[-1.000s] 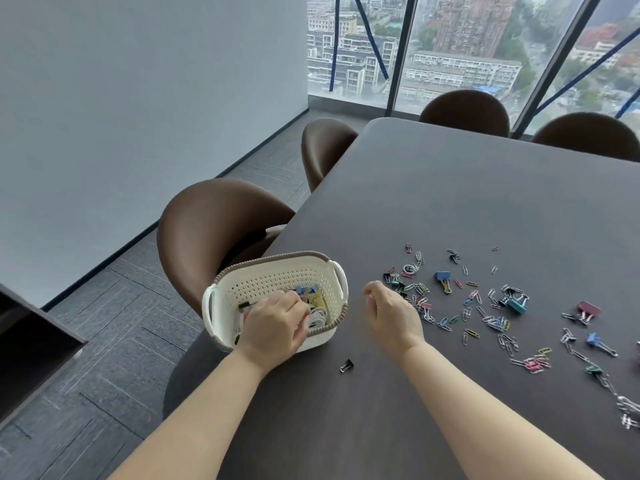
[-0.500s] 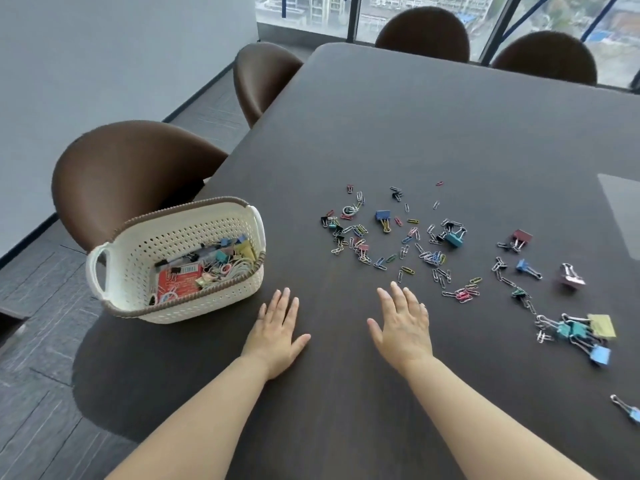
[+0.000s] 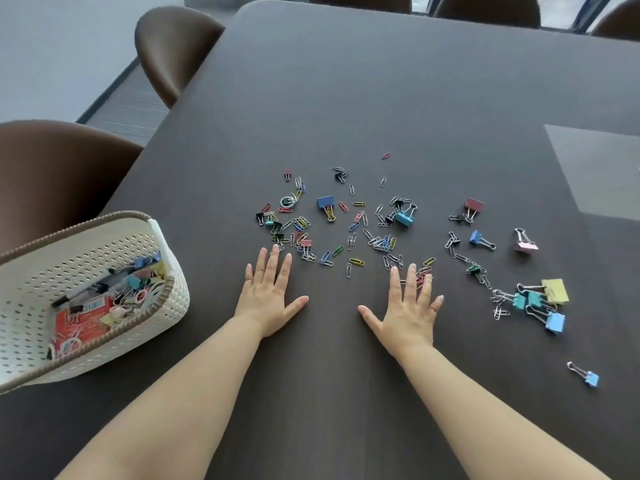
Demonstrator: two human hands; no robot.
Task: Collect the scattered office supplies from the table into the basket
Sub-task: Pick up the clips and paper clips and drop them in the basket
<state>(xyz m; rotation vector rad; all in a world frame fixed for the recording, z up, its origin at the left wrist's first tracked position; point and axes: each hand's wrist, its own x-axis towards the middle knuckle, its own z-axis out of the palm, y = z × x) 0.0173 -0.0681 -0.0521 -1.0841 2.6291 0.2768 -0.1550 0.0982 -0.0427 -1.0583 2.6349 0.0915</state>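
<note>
Both palms flat on table (image 3: 346, 98), left hand (image 3: 268, 299), right hand (image 3: 408, 310), fingers spread

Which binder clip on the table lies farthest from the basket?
The small light-blue binder clip, alone near the table's right edge, nearest the camera; all others lie closer to the basket.

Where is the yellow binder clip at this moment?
In the head view the yellow binder clip lies on the table, right of the right hand, touching a teal clip.
</note>
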